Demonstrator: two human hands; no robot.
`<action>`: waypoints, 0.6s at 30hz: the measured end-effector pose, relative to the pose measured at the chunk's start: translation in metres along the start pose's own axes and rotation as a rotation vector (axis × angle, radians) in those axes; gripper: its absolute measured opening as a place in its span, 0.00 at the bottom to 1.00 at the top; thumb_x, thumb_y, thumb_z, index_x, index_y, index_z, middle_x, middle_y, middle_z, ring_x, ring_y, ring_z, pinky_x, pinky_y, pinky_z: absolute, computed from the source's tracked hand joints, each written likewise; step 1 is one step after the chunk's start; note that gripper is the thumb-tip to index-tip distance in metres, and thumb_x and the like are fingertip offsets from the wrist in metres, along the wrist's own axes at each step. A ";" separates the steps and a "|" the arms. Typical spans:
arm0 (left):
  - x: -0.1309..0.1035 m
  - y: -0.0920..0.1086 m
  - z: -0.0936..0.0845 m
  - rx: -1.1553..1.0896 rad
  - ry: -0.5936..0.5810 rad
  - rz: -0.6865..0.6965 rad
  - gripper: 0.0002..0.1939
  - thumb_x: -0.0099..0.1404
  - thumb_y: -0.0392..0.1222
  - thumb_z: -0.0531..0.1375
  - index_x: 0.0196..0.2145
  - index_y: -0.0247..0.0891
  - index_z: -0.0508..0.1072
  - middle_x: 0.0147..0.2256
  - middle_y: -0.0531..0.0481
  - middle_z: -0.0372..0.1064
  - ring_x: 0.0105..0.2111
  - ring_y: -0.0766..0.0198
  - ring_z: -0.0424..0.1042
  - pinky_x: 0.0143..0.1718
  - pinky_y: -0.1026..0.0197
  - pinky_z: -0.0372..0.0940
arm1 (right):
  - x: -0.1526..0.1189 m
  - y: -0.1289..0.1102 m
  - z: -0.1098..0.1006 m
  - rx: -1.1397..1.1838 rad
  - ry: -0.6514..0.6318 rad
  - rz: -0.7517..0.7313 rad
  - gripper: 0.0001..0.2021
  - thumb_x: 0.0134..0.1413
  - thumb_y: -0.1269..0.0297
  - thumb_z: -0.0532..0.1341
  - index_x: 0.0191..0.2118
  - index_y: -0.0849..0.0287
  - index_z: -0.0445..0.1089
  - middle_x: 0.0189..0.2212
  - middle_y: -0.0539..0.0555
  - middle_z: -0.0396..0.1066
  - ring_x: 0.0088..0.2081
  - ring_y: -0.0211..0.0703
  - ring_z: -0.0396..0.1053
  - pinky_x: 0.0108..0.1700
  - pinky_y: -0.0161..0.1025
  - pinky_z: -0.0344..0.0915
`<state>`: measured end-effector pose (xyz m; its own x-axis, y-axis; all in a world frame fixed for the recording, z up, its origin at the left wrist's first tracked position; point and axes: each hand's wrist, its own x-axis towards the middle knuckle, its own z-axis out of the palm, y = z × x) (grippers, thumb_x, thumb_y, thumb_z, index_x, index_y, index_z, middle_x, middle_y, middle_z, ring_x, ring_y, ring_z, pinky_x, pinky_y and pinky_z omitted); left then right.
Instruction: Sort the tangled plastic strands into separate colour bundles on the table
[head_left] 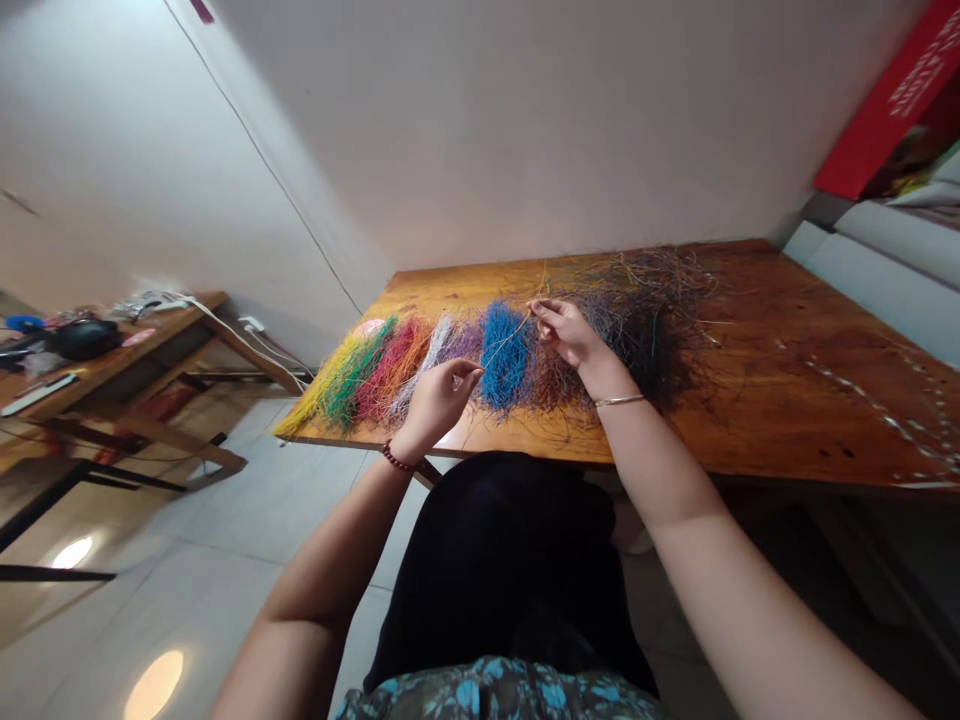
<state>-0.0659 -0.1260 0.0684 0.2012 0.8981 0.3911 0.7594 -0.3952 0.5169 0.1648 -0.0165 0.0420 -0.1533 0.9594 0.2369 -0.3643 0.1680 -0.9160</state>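
Note:
A thin tan wire (511,334) stretches between my two hands above the blue wire pile (504,362). My left hand (442,395) pinches its lower end, in front of the white and purple piles (459,345). Thumb and forefinger of my right hand (566,330) are closed on the wire's upper part, beside the blue pile. Yellow (322,385), green (352,375) and red-orange wire piles (394,370) lie in a row to the left. Behind and right of my right hand spreads a dark grey and brown tangle (645,330).
The wooden table (765,370) stands against the wall. Beaded strands (870,405) lie at its right, with a red box (889,100) and pale boxes (900,250) beyond. A second table (184,330) at left holds a black object (84,340) and cables.

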 end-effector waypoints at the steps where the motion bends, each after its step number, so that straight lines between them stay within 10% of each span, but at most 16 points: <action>1: -0.004 -0.002 -0.003 0.011 0.001 -0.006 0.15 0.66 0.51 0.57 0.36 0.39 0.78 0.34 0.48 0.76 0.32 0.62 0.71 0.36 0.62 0.63 | 0.000 0.000 -0.001 0.006 -0.003 0.006 0.16 0.40 0.54 0.72 0.32 0.58 0.73 0.26 0.47 0.67 0.21 0.28 0.54 0.20 0.31 0.48; 9: -0.047 -0.036 -0.050 0.047 0.086 -0.083 0.13 0.65 0.50 0.57 0.38 0.40 0.77 0.34 0.50 0.75 0.29 0.65 0.68 0.31 0.64 0.61 | 0.007 -0.001 -0.014 0.082 0.081 0.051 0.14 0.43 0.55 0.71 0.33 0.56 0.72 0.31 0.48 0.68 0.20 0.27 0.52 0.19 0.31 0.49; 18: -0.063 -0.151 -0.152 0.231 0.323 -0.426 0.17 0.64 0.52 0.57 0.43 0.39 0.77 0.36 0.56 0.76 0.32 0.69 0.69 0.33 0.69 0.60 | 0.006 -0.002 -0.015 0.102 0.056 0.082 0.13 0.42 0.57 0.73 0.33 0.57 0.73 0.30 0.48 0.69 0.20 0.26 0.54 0.18 0.29 0.50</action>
<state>-0.2875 -0.1528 0.0818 -0.3234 0.8497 0.4164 0.8546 0.0733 0.5141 0.1782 -0.0075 0.0410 -0.1360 0.9806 0.1414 -0.4446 0.0671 -0.8932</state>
